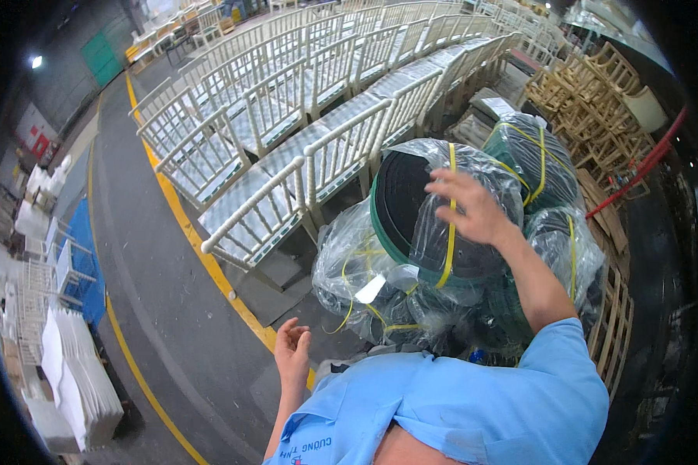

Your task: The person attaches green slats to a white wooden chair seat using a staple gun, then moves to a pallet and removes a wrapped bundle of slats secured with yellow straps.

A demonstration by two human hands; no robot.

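My right hand (473,208) reaches out over a stack of round black pads (405,194) with a green edge. Its fingers are stretched and apart; whether they touch the plastic film or hover just above it I cannot tell. Clear plastic wrap (491,167) partly covers the stack, and a yellow strap (450,252) runs across it under my hand. A white paper label (371,289) lies on the crumpled plastic at the near left. Beside my body, above the floor, my left hand (291,347) hangs with loosely bent fingers and holds nothing.
Further wrapped bundles (537,151) with yellow straps sit behind and to the right. Rows of white chairs (267,209) stand ahead. Stacked wooden frames (597,97) and a red pipe (644,163) are at the right. A yellow floor line (198,240) borders the grey aisle; white foam sheets (74,372) lie left.
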